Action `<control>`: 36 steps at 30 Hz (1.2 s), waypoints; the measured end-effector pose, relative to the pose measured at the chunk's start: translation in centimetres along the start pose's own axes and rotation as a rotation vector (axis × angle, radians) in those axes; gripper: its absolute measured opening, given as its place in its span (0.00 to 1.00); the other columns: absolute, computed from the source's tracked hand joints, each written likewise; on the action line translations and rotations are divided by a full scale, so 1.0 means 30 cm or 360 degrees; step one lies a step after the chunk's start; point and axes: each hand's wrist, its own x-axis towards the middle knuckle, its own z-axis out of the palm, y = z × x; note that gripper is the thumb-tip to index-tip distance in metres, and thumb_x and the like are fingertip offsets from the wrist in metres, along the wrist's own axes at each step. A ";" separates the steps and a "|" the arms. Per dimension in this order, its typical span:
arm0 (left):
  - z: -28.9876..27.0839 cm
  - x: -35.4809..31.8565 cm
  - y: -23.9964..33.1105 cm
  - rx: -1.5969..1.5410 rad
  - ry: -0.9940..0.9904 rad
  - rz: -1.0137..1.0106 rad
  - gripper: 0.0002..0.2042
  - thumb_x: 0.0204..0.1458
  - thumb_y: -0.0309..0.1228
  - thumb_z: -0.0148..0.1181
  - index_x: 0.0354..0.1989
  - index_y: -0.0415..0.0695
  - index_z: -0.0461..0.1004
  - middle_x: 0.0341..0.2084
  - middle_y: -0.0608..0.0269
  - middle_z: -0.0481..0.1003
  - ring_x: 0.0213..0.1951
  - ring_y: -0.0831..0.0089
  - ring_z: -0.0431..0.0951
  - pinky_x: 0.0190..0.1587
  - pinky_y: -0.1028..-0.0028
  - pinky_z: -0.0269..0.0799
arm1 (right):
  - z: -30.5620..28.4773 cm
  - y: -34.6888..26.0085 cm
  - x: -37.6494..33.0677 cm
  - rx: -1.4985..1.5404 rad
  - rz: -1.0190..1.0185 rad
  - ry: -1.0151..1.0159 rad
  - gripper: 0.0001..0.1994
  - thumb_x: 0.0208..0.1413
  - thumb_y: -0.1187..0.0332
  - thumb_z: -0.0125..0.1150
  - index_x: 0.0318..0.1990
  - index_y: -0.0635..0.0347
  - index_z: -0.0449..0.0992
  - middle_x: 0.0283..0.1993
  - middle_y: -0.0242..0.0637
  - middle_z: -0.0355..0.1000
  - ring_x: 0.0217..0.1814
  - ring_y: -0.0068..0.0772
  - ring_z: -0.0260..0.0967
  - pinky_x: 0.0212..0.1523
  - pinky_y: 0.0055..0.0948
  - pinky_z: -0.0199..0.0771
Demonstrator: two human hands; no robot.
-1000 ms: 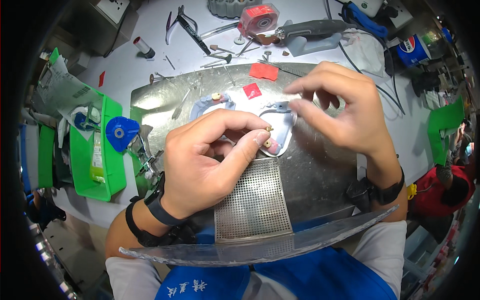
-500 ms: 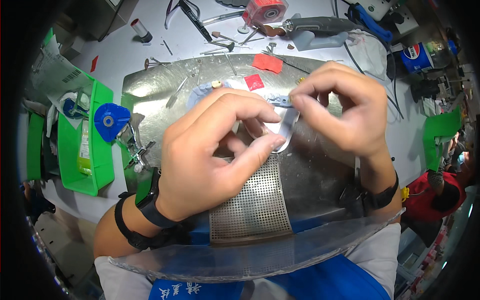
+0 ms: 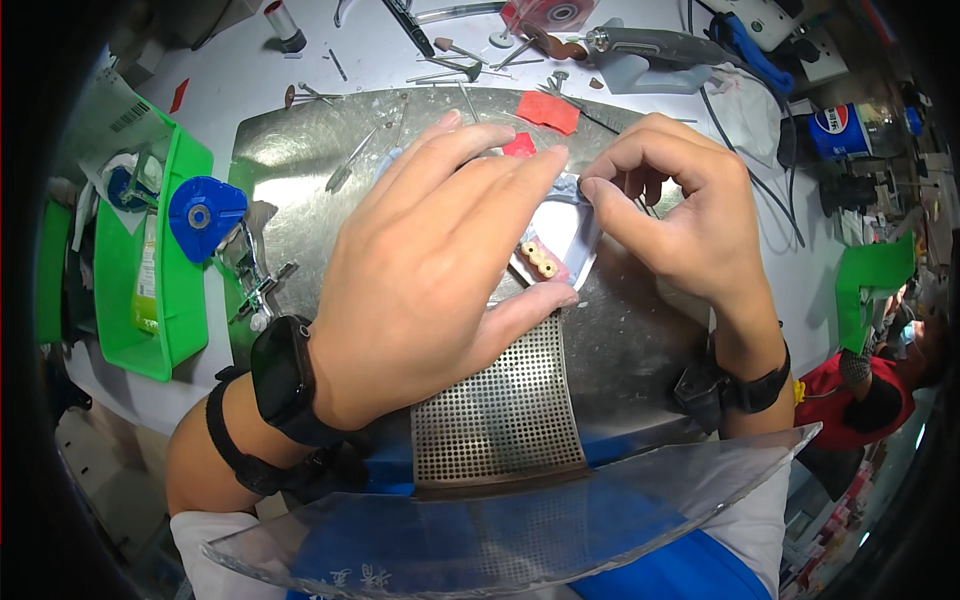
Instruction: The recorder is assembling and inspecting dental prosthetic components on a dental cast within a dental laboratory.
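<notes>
A dental model (image 3: pixel 588 245) of grey-blue arch on a white base lies on the metal plate, partly covered by my hands. On its near side, next to my left thumb, a pink gum piece (image 3: pixel 556 268) carries yellowish tooth crowns (image 3: pixel 538 260) with dark holes. My left hand (image 3: pixel 430 250) spreads over the model's left side, fingers stretched out and thumb apart along the near edge. At the far right end of the arch, my right hand (image 3: pixel 670 205) has thumb and forefinger pinched together. Whatever sits between those fingertips is too small to make out.
A perforated metal grille (image 3: pixel 500 410) lies in front of the model. Burs and red paper pieces (image 3: pixel 548 112) lie at the back, beside a grey handpiece (image 3: pixel 660 45) on its stand. On the left stand a green tray (image 3: pixel 185 320) and a blue-topped articulator (image 3: pixel 205 218). A clear shield (image 3: pixel 480 540) crosses below.
My left fingers have gone from curled at the model to stretched out across it, baring the crowns and pink piece. My right hand stays pinched at the arch. The view has shifted slightly.
</notes>
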 end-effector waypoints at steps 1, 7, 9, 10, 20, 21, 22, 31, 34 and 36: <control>0.001 -0.002 -0.001 0.0003 0.0000 -0.0008 0.37 0.38 0.35 0.81 0.61 0.39 0.75 0.50 0.49 0.79 0.60 0.48 0.75 0.67 0.52 0.66 | 0.006 -0.012 0.001 -0.0081 -0.0057 0.0020 0.05 0.45 0.72 0.69 0.30 0.62 0.81 0.28 0.35 0.75 0.25 0.27 0.71 0.29 0.27 0.70; 0.003 0.006 0.003 -0.0031 0.0005 -0.0001 0.36 0.38 0.34 0.80 0.60 0.39 0.75 0.49 0.49 0.79 0.57 0.49 0.76 0.66 0.52 0.67 | 0.004 -0.032 -0.003 -0.0296 -0.0122 0.0032 0.06 0.45 0.72 0.69 0.30 0.62 0.80 0.28 0.38 0.75 0.26 0.31 0.72 0.29 0.30 0.71; 0.004 0.007 0.006 -0.0040 -0.0002 -0.0018 0.36 0.38 0.34 0.80 0.60 0.39 0.76 0.49 0.50 0.79 0.57 0.49 0.76 0.67 0.50 0.67 | -0.003 -0.028 -0.007 -0.0332 -0.0146 0.0063 0.05 0.46 0.72 0.69 0.31 0.62 0.81 0.27 0.38 0.75 0.26 0.31 0.72 0.29 0.30 0.71; 0.006 0.007 0.006 -0.0038 -0.0006 -0.0006 0.36 0.38 0.34 0.80 0.60 0.39 0.76 0.49 0.50 0.79 0.57 0.49 0.76 0.67 0.50 0.67 | -0.015 -0.018 -0.005 -0.0248 -0.0140 0.0000 0.05 0.47 0.71 0.69 0.31 0.62 0.81 0.28 0.37 0.75 0.26 0.31 0.72 0.29 0.29 0.71; -0.037 0.029 0.012 0.0048 -0.0187 0.0078 0.28 0.43 0.20 0.64 0.59 0.45 0.77 0.54 0.50 0.78 0.63 0.46 0.73 0.70 0.44 0.60 | -0.097 0.081 0.014 -0.0280 0.0186 -0.0054 0.10 0.50 0.66 0.69 0.36 0.63 0.82 0.28 0.37 0.78 0.28 0.33 0.75 0.32 0.31 0.74; -0.042 0.028 0.003 0.0009 -0.0198 0.0067 0.28 0.43 0.19 0.62 0.59 0.46 0.77 0.56 0.50 0.78 0.65 0.45 0.72 0.71 0.44 0.58 | -0.088 0.079 0.016 -0.0256 0.0180 -0.0060 0.10 0.49 0.67 0.68 0.36 0.64 0.82 0.27 0.37 0.78 0.28 0.35 0.75 0.33 0.32 0.75; -0.047 0.027 -0.008 0.0025 -0.0209 0.0072 0.28 0.43 0.19 0.62 0.59 0.46 0.77 0.56 0.50 0.78 0.65 0.45 0.72 0.71 0.44 0.58 | -0.082 0.080 0.015 -0.0231 0.0175 -0.0065 0.10 0.48 0.68 0.67 0.36 0.64 0.82 0.27 0.37 0.77 0.28 0.37 0.76 0.34 0.33 0.76; -0.018 0.030 0.034 0.0026 -0.0069 0.0167 0.19 0.40 0.26 0.77 0.43 0.41 0.81 0.47 0.53 0.79 0.57 0.50 0.77 0.59 0.57 0.71 | -0.108 0.038 -0.004 0.0421 0.0028 -0.0157 0.11 0.50 0.73 0.69 0.42 0.64 0.82 0.33 0.34 0.81 0.34 0.21 0.78 0.35 0.23 0.76; 0.014 0.037 0.045 0.0012 -0.0076 0.0168 0.20 0.38 0.26 0.79 0.42 0.40 0.81 0.43 0.54 0.80 0.51 0.53 0.79 0.54 0.61 0.75 | -0.097 0.034 -0.005 0.0903 -0.0096 -0.0276 0.08 0.56 0.82 0.63 0.43 0.69 0.78 0.44 0.40 0.77 0.40 0.21 0.77 0.39 0.21 0.78; 0.024 0.037 0.038 0.0026 -0.0073 0.0168 0.20 0.37 0.26 0.80 0.41 0.40 0.81 0.40 0.54 0.80 0.49 0.55 0.80 0.52 0.62 0.76 | -0.102 0.029 -0.008 0.0957 -0.0075 -0.0267 0.07 0.55 0.83 0.65 0.41 0.69 0.76 0.42 0.43 0.78 0.42 0.25 0.79 0.40 0.22 0.80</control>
